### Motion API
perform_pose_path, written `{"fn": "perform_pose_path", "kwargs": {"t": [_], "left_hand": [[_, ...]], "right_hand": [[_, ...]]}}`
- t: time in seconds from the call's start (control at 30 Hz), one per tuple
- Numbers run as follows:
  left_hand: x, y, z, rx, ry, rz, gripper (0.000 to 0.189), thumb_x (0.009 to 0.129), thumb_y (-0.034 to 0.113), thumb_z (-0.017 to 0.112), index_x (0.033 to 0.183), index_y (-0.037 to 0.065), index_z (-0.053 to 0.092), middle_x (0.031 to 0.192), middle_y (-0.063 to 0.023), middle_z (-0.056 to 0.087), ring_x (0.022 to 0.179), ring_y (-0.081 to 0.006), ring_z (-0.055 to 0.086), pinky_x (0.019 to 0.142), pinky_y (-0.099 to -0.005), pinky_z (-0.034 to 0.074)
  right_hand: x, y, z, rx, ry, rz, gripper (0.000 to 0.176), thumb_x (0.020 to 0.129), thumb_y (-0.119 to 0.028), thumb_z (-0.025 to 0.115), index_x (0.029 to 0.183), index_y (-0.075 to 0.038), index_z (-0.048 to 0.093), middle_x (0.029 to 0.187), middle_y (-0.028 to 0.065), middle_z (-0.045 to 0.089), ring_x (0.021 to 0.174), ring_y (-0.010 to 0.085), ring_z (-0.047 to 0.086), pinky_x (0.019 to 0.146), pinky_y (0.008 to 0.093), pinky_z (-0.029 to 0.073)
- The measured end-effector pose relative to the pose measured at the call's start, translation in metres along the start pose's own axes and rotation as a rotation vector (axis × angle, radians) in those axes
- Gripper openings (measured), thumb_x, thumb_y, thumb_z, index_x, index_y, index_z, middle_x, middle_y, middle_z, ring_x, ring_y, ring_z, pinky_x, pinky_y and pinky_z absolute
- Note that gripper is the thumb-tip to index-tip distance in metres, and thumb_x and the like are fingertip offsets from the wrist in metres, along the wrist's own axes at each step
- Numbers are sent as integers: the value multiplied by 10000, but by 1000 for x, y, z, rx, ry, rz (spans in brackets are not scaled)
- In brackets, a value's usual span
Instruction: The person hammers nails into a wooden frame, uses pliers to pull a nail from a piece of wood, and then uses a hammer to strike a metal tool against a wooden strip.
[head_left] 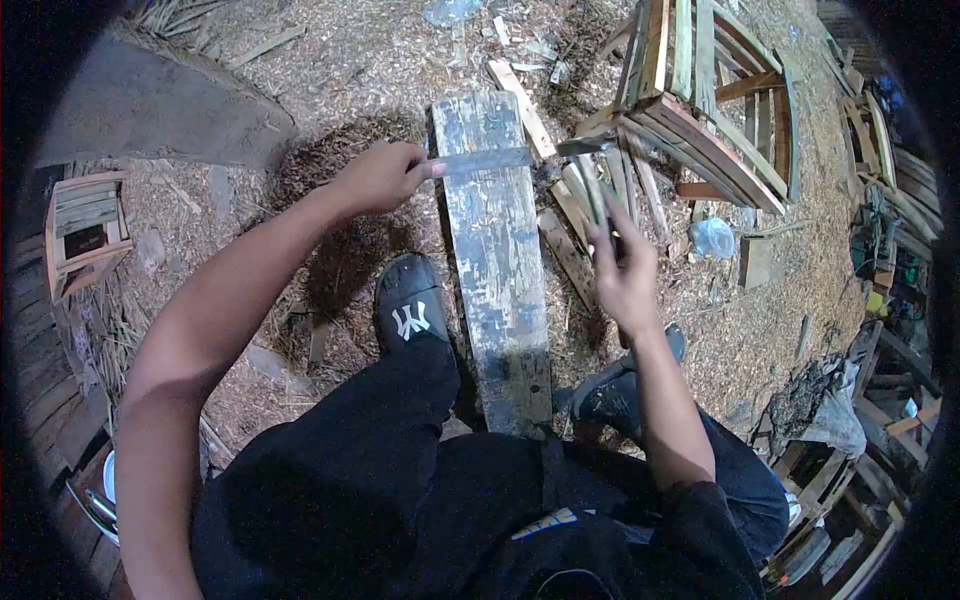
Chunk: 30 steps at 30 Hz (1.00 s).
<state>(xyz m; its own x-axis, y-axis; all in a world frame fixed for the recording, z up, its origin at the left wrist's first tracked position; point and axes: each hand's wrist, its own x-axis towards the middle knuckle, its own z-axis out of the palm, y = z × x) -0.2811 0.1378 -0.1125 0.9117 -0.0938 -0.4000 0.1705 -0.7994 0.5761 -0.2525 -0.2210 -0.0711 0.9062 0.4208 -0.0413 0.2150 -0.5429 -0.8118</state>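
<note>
My left hand (385, 178) is closed around the near end of a flat grey strip (490, 160), which lies crosswise over the far part of a worn plank bench (495, 270). Whether the strip is wood or metal I cannot tell. To the right of the bench, my right hand (627, 265) grips the handle of a hammer (588, 180). The hammer's dark head (585, 147) is close to the strip's right end, just past the plank's edge.
A slatted wooden frame (700, 110) stands at the upper right, with loose wood offcuts (568, 255) beside the bench. My shoes (410, 300) flank the plank on shavings-covered ground. A smaller wooden crate (88, 230) stands at left, and timber is piled along the right.
</note>
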Motion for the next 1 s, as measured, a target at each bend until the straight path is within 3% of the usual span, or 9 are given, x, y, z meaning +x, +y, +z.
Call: {"fn": "perform_pose_path", "kwargs": {"t": [0.17,0.27,0.37,0.53,0.63,0.7,0.8,0.9,1.0], "left_hand": [[7,-3,-4,-86,-148,-86,597,1019,571,542,857,20,707,673,-124,611,636,-255,586,648,-438,471],[8,-1,-14,-111,-195,-117,613,1012,594,543,852,28,715,650,-70,586,615,-193,547,613,-401,445],[11,-12,-8,-139,-175,-71,616,1011,600,547,853,28,712,635,-31,558,600,-163,502,586,-383,413],[20,-17,-16,-177,-250,-63,639,1000,613,562,923,15,774,701,-128,661,682,-224,619,656,-420,489],[24,-20,-18,-136,-257,1,595,1015,580,563,934,34,786,682,-101,643,657,-205,590,639,-413,472],[25,-21,-18,-168,-297,-20,578,1045,526,532,871,-3,687,638,8,493,605,-131,451,563,-365,376],[28,-23,-19,-235,-367,-100,548,1049,506,543,935,-3,712,653,15,502,614,-125,451,569,-361,377],[30,-27,-17,-218,-343,-89,538,1049,497,546,1032,-8,732,682,5,545,640,-133,481,589,-359,411],[33,-34,-11,-212,-273,-13,582,1030,572,561,932,31,751,613,-1,502,599,-137,456,562,-370,375]], "right_hand": [[11,15,21,-189,56,-293,493,953,8,614,1442,-20,564,1236,272,681,1104,436,684,984,437,523],[11,21,21,-247,17,-240,537,920,36,632,1446,-65,580,1109,238,694,968,413,698,876,445,557],[12,30,15,-262,15,-505,590,883,80,644,1447,-89,606,897,156,603,732,328,617,701,422,540],[24,38,7,-389,-109,-447,632,859,62,659,1450,-158,613,899,134,593,726,310,631,678,427,557],[30,49,-1,-452,-187,-490,631,853,33,676,1444,-179,617,896,123,582,719,313,633,670,430,573],[37,47,-4,-488,-253,-661,643,828,2,703,1438,-182,620,921,112,585,713,311,638,675,432,590],[41,48,0,-569,-134,-480,697,830,-97,742,1473,-314,579,916,72,606,712,283,654,626,422,599],[45,47,-5,-516,-176,-574,673,856,-117,730,1479,-315,569,930,85,606,709,301,657,627,434,598],[45,46,-3,-530,-217,-588,657,870,-111,720,1477,-314,570,903,88,592,700,306,652,604,436,590]]}}
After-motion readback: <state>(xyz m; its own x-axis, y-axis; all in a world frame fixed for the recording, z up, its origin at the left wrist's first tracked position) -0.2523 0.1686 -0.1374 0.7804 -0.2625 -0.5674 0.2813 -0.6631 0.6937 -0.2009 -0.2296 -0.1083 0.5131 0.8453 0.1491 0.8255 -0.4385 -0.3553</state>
